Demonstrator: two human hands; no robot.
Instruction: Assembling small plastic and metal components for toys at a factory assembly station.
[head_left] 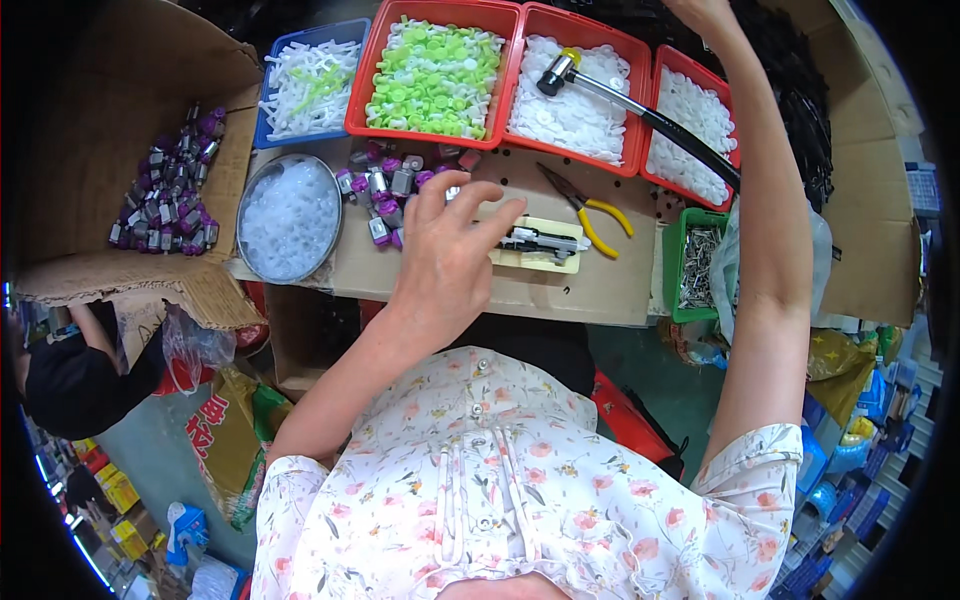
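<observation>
The left hand (pixel 450 255) is hovering with fingers spread, empty, over small purple-capped motors (pixel 385 195) beside a yellow jig (pixel 540 245). The right hand (pixel 705 12) is reaching past 3 red trays (pixel 515 60); its grip cannot be told. Yellow-handled pliers (pixel 590 210) are lying nearby.

Right hand (pixel 700 12) cut off by the top edge (fingers unseen), its grasp beyond telling.

Left hand (pixel 447 262) over purple-capped motors (pixel 383 192).
</observation>
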